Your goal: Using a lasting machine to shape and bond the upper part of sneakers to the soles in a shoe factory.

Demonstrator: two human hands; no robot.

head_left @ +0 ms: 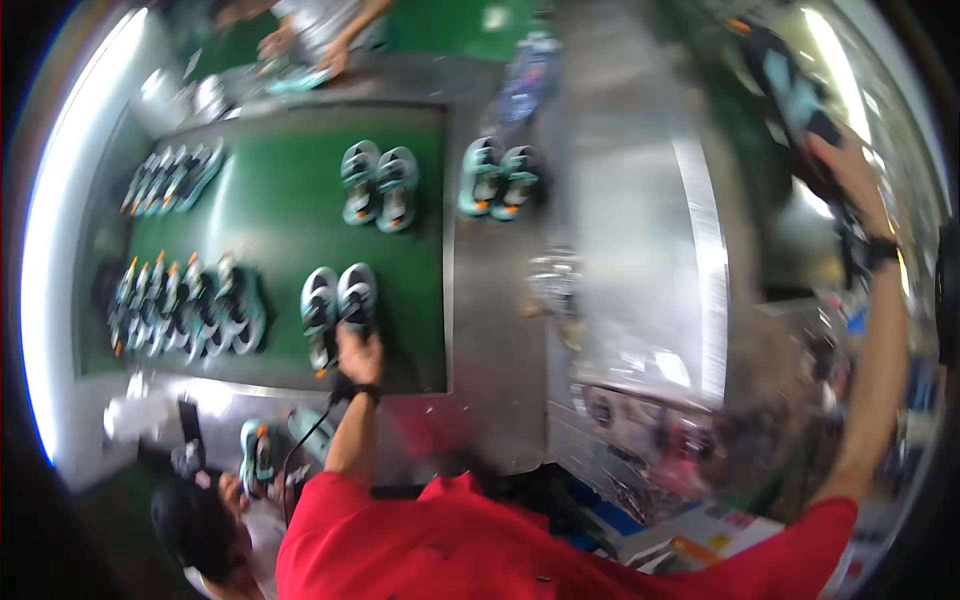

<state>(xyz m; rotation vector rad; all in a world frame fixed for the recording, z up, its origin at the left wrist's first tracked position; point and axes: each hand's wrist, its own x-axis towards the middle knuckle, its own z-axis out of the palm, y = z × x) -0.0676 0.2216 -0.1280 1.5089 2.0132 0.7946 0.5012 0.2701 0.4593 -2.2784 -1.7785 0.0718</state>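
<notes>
My left hand is closed on the heel end of a white, black and teal sneaker on the green belt. Its mate, another sneaker, lies close along its left side. Far out to the right, my right hand is raised and closed around a dark sneaker-like item with teal and orange parts. Motion smears that item, so its details are unclear. A pair of sneakers sits farther up the belt, beyond my left hand.
Rows of sneakers line the belt's left side. Another pair stands on the metal ledge. A pale metal surface lies to the right. One person works across the belt, another at lower left.
</notes>
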